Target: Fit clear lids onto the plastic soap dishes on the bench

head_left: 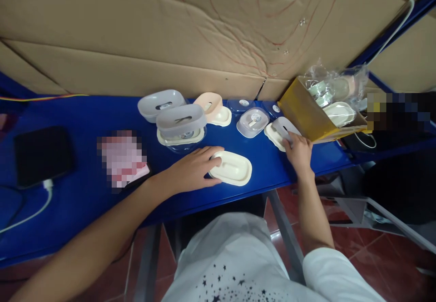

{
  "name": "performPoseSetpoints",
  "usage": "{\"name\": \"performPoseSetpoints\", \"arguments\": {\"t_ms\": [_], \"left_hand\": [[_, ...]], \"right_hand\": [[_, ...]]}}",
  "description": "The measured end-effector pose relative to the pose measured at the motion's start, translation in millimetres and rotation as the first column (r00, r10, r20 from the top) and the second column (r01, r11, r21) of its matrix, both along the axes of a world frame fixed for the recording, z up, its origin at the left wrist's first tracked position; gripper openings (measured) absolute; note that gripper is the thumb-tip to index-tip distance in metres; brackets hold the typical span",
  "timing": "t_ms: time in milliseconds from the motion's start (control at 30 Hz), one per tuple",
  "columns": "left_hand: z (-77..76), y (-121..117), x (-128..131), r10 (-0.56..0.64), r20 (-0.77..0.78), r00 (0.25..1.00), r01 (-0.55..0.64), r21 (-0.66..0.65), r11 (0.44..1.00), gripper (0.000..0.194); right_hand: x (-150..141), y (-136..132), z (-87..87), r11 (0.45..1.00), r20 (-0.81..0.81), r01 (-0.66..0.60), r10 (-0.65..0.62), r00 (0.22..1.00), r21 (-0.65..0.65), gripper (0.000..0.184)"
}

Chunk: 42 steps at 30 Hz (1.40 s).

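Observation:
My left hand (195,170) grips the left end of a cream oval plastic tray (235,169), its fingers over the far rim and its thumb at the near side. The tray lies near the front edge of the blue table. Farther right, my right hand (300,154) has its fingers closed on a light grey slotted plastic cover (283,124). That cover rests over another cream tray (271,135), partly hidden by the cover and hand. Just left of it sits a clear-lilac oval container (252,122) with a round label.
Grey oval covers (180,119) and a peach cover (208,104) stand along the back. A yellow-edged cardboard box (306,111) holds bagged parts at the right. On the left lie a pink item (122,159) and a black device (44,154) with a white cable.

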<state>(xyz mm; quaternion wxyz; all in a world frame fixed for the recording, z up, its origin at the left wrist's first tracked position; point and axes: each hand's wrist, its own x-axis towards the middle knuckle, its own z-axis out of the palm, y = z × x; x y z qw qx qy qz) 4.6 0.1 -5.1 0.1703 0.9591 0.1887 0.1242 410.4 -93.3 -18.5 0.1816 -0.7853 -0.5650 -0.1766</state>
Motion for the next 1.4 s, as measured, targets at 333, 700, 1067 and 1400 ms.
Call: {"name": "performPoseSetpoints", "arguments": {"t_ms": [333, 700, 1067, 1400], "left_hand": [[-5.6, -5, 4, 0.095, 0.049, 0.994, -0.093, -0.055, 0.994, 0.116], [-1.9, 1, 0, 0.079, -0.043, 0.996, -0.077, 0.038, 0.996, 0.077], [11.4, 0, -4, 0.079, -0.103, 0.992, -0.082, -0.028, 0.996, 0.086], [34.0, 36, -31, 0.413, 0.138, 0.9, -0.435, 0.27, 0.859, 0.047]], "right_hand": [[-119, -64, 15.7, 0.812, -0.131, -0.582, 0.573, 0.809, -0.042, 0.039], [-133, -40, 6.9, 0.661, -0.147, -0.74, 0.726, 0.672, -0.122, 0.045], [-31, -53, -9.8, 0.947, -0.112, -0.303, 0.291, 0.95, -0.107, 0.053], [-71, -15, -26.5, 0.82, -0.256, -0.569, 0.566, 0.784, 0.068, 0.063]]}}
